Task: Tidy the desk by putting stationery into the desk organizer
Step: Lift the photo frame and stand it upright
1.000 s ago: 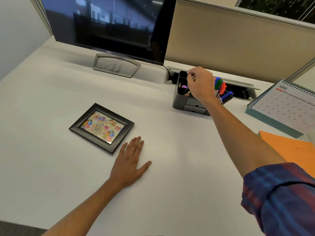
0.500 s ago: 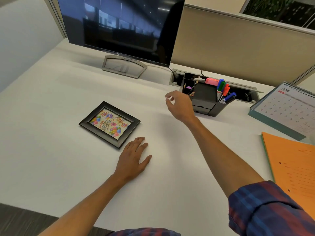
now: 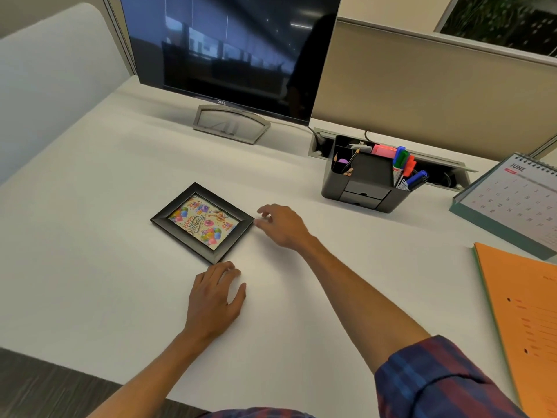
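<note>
The desk organizer (image 3: 369,184) is seen at the far right of the white desk (image 3: 90,251), well apart from both hands. Pencils (image 3: 351,162) are held in its left compartment, a pink block (image 3: 383,150) sits at its far side, and coloured markers (image 3: 407,170) stand and lean in its right compartment. Two small drawers are seen in its near face.

The right hand (image 3: 283,226) is held just right of a black picture frame (image 3: 202,222) that lies flat on the desk, left of the organizer and nearer. Its fingers (image 3: 265,211) are loosely spread and slightly bent, and nothing is held in them. The fingertips are brought to the frame's right corner; whether that corner is actually touched cannot be told.

The left hand (image 3: 215,300) is rested on the desk just near of the frame's near corner. Its fingers are loosely curled downward with the thumb set out to the right, and nothing is gripped. Contact with the frame cannot be told.

A monitor (image 3: 229,46) is stood at the far edge on its stand. A desk calendar (image 3: 512,200) headed JUNE is placed at the far right, and an orange folder (image 3: 524,312) is laid nearer on the right edge.
</note>
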A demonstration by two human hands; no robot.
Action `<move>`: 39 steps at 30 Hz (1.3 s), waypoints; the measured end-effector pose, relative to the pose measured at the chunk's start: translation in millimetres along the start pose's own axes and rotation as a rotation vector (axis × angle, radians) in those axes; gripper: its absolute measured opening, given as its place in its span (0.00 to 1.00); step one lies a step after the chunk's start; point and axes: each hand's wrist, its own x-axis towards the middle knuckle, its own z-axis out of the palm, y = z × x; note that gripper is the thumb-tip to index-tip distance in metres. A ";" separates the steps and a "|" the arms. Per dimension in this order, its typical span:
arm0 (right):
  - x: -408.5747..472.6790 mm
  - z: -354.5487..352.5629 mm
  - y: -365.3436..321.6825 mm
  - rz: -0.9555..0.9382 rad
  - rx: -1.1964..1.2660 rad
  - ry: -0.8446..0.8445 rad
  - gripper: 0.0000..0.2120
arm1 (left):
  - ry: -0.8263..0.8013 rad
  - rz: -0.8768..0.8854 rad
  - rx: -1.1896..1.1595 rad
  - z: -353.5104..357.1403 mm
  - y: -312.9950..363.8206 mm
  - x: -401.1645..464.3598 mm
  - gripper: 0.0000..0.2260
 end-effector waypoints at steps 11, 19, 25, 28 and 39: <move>11.4 25.9 -22.6 0.035 0.094 -0.033 0.19 | 0.122 -0.278 -0.065 -26.0 -26.6 0.1 0.12; 11.5 32.8 -28.0 0.180 0.444 -0.035 0.15 | 0.128 -0.779 -0.333 -45.0 -30.2 35.7 0.21; 1.4 20.7 -30.0 0.210 0.685 -0.162 0.12 | 0.111 -0.988 -0.665 -57.4 -20.7 56.0 0.25; -3.3 16.8 -26.4 0.201 0.722 -0.200 0.13 | 0.118 -1.033 -0.848 -62.3 -18.6 62.9 0.26; -8.4 -12.8 -14.1 0.168 0.789 -0.058 0.17 | 0.016 -0.856 -0.938 -67.1 -6.4 95.8 0.24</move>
